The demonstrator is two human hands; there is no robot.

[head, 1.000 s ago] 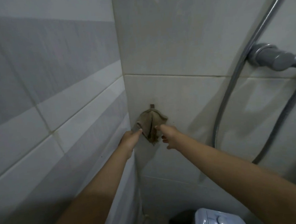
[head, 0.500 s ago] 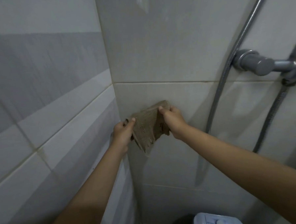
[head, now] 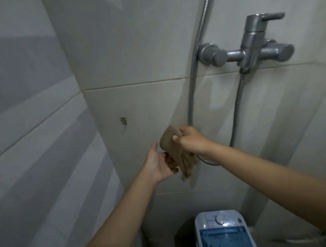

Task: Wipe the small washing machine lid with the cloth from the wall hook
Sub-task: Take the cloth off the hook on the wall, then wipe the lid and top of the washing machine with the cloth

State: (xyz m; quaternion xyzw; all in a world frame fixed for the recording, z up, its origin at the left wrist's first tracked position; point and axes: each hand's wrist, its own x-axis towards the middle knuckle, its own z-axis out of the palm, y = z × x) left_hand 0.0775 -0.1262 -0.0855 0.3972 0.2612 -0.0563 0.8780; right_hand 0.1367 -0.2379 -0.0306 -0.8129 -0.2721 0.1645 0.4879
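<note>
Half a second ago the brown, frayed rag was stretched between both hands flat against the pale tiled wall; it is now off the small dark metal wall hook point(head: 123, 121), which stands bare on the tile, up and to the left of the hands and well apart from them. The view has also swung right and down, so more of the shower fittings and the machine below show. The left hand point(head: 160, 164) is open, palm turned up and toward the right, fingers loosely curled, its fingertips touching the lower left side of the brown frayed cloth point(head: 176, 153) without pinching it. The cloth hangs in the air in front of the wall, between the two hands; its long axis runs from upper left to lower right, steeply, the rounded folded end uppermost and the ragged end pointing down. The right hand point(head: 192, 140) is closed on the upper part of the cloth, thumb on the near face and fingers wrapped behind. Just behind that hand the ribbed metal shower hose point(head: 193, 78) drops down the wall and loops; farther right the grey chrome mixer tap point(head: 252, 48) sits high on the wall. At the bottom edge, well below the hands, stands the small white washing machine point(head: 223, 231), its translucent blue lid point(head: 226, 240) facing up.
</note>
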